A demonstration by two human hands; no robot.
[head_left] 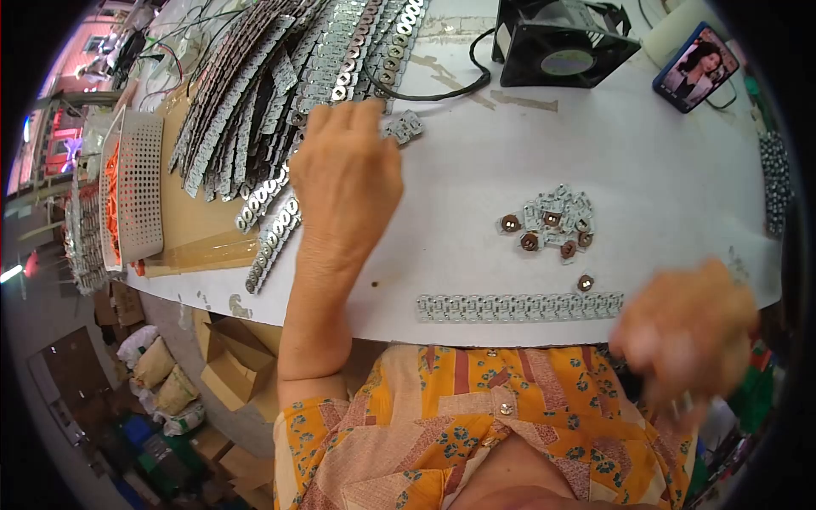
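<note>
My left hand [344, 174] reaches over the near end of a heap of metal strips [246, 102], fingers curled downward and their tips hidden. A short piece of strip [404, 127] lies just right of its knuckles; whether the hand touches it I cannot tell. My right hand [688, 331], smeared by motion, is at the table's front edge, right of a long flat strip of linked metal plates [520, 307]. One round brown-and-silver part [586, 282] lies just above that strip. Farther back is a small pile of metal plates [557, 208] with several such round parts.
A black fan [565, 47] with a cable [442, 95] stands at the back. A phone [695, 68] leans behind on the right. At the left, a white perforated basket [140, 187] holds orange things beside brown cardboard [200, 229]. An opened carton [238, 361] sits below the table.
</note>
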